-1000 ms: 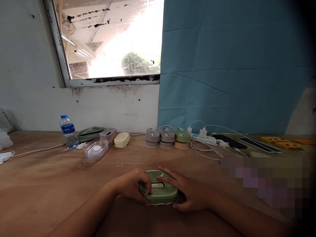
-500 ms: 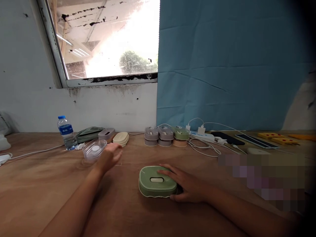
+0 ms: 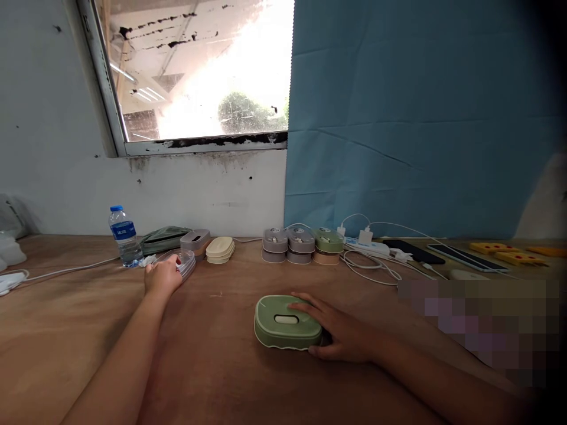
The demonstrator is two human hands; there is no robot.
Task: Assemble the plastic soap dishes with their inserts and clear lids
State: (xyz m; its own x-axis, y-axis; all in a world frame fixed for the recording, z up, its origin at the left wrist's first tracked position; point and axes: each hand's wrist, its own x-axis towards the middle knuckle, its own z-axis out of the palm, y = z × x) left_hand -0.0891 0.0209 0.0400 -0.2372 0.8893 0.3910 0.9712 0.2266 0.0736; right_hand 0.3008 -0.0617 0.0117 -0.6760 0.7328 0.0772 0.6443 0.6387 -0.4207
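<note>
Think of the view as a clock. The brown table (image 3: 212,366) fills the bottom half and has wavy wood marks. The green box (image 3: 286,336) sits flat on it at six o'clock. The right hand (image 3: 343,332), at five o'clock, is spread wide on the green box's right end. At eight o'clock the left hand (image 3: 160,276) is bent over the clear tub (image 3: 189,268); I can't tell if it grips it. A cream stack (image 3: 220,251) is just beside there. The bottle (image 3: 126,239) stands at nine o'clock, by a soft bag (image 3: 165,241). Three piles of small boxes (image 3: 300,245) make a row just under the clock's middle. At three o'clock lie a black slab (image 3: 413,252) and yellow things (image 3: 491,250). White wires (image 3: 376,273) curl at four o'clock. The white wall (image 3: 199,192) has dark spots. A bright window (image 3: 199,77) is at eleven o'clock, with black patches along its bottom edge. A creased blue cloth (image 3: 398,118) hangs at two o'clock.
</note>
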